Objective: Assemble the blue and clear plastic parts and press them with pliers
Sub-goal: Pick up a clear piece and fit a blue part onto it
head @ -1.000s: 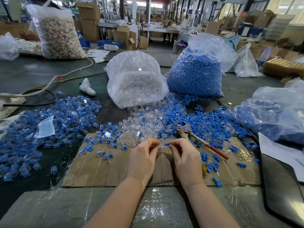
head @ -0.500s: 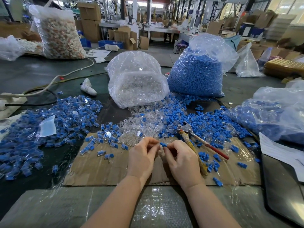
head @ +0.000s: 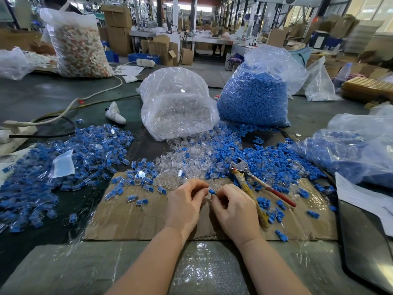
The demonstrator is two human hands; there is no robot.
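- Blue plastic part (head: 211, 191): pinched at the fingertips of the right hand (head: 235, 211), raised just above the cardboard sheet (head: 136, 218) near the middle of the surface's near edge.
- Clear plastic part (head: 207, 195): sits between the two hands, just beside the blue one; the left hand (head: 185, 206) has curled fingers closed towards it, though the actual contact is too small to confirm.
- Hands: together, fingertips almost meeting, both curled.
- Pliers (head: 251, 184): lying on the cardboard just right of the right hand, head pointing to the far side, one red handle and one wrapped handle splayed; not held.
- Loose clear parts (head: 180, 167): heaped at the far edge of the cardboard, directly beyond the hands.
- Loose blue parts (head: 276, 162): spread right of the clear heap, around the pliers.
- Assembled blue-and-clear pieces (head: 63, 167): wide pile towards the left edge of the surface.
- Bag of clear parts (head: 178, 107): centre of the surface, mouth spilling forward.
- Bag of blue parts (head: 255, 96): standing just right of it.
- Further bag with blue contents (head: 350, 154): at the right edge.
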